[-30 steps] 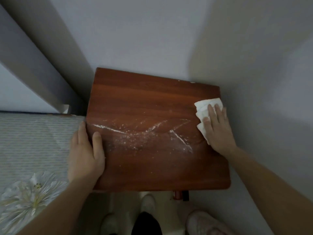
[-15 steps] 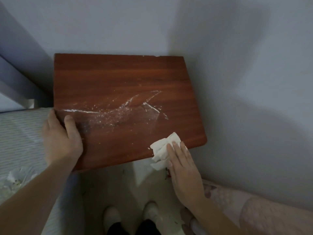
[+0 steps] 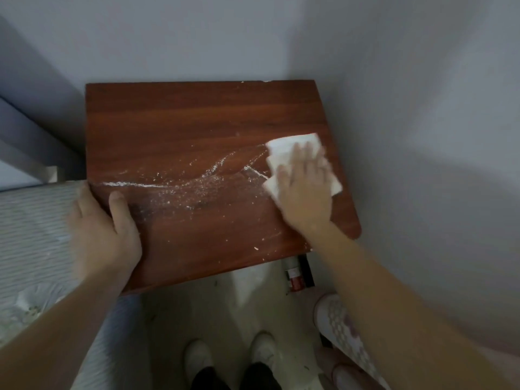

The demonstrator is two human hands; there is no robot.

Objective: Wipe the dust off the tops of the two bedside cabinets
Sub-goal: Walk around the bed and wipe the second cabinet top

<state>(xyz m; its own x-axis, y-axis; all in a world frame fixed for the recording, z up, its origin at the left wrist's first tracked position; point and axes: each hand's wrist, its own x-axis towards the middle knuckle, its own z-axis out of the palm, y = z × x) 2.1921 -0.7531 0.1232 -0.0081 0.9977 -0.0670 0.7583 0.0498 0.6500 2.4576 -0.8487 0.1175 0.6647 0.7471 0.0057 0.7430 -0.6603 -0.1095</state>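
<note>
So the right hand (image 3: 305,190) is flat on a folded white cloth (image 3: 284,149), grip spread wide, fingers straight and pressing down, not pinching anything. It's blurry, so I can't make out each finger. It sits at the right side of the cabinet top (image 3: 197,114), near the wall (image 3: 422,136).

The thing that matters: the dust (image 3: 180,190) lies entirely to the left of that cloth. It's a long white smear running across the width of the top, from beside the left thumb and slanting up a bit toward the cloth's near corner, where the thin right end looks like it touches. Back half of the top looks pretty clean.

The left hand (image 3: 104,235) clamps the left edge next to the bed (image 3: 33,235), thumb on top and fingers over the side. It's right by the dust's thick end, but it has no cloth.

My guess is the next stroke should go leftward along the streak, angled slightly toward the front edge.
</note>
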